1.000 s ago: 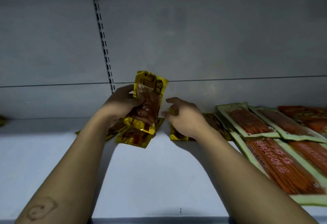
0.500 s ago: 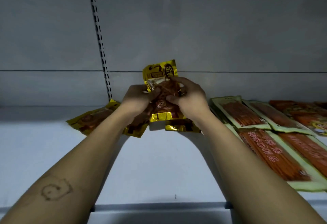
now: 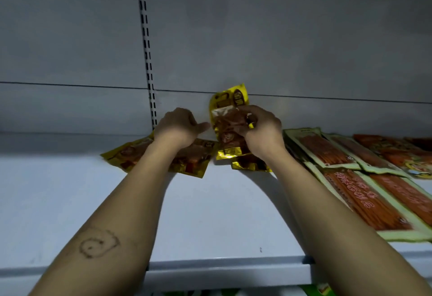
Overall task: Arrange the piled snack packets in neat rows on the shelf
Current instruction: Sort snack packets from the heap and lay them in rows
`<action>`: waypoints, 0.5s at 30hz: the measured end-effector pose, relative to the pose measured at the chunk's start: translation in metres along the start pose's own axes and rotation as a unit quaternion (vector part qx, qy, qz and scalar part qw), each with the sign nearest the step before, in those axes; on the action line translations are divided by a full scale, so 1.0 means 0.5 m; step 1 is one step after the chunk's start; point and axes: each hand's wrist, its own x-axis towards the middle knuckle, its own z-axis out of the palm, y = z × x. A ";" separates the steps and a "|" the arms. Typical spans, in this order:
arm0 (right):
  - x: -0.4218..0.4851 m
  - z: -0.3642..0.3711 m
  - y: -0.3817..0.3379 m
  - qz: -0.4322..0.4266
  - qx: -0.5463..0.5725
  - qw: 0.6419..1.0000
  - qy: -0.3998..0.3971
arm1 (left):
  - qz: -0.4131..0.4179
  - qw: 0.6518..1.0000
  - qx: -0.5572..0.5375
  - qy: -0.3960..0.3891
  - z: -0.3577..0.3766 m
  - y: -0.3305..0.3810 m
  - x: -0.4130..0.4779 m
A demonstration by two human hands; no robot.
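I saw right hand [image 3: 261,132] pinch gold packets [image 3: 230,121] upright at shelf [image 3: 210,214] back. Left hand [image 3: 178,126] fingers curled down, hidden; could not tell if holding. Packets looked light, soft, slippery; I would grab by edges

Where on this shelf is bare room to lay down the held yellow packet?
Free: the wide front strip of the shelf, between the lying yellow packets and the front edge, and its far left. Crowded: the back middle, and the right side under orange packets.
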 end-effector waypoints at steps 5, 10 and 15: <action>0.018 -0.042 0.049 0.090 0.112 0.987 0.075 | 0.073 0.954 0.193 -0.216 -0.030 -0.024 -0.018; 0.028 -0.051 0.090 0.117 -0.056 0.991 -0.044 | 0.145 0.932 0.203 -0.262 0.016 -0.003 -0.020; 0.030 -0.052 0.084 0.102 -0.225 0.959 -0.138 | 0.169 0.945 0.215 -0.181 0.086 0.007 -0.007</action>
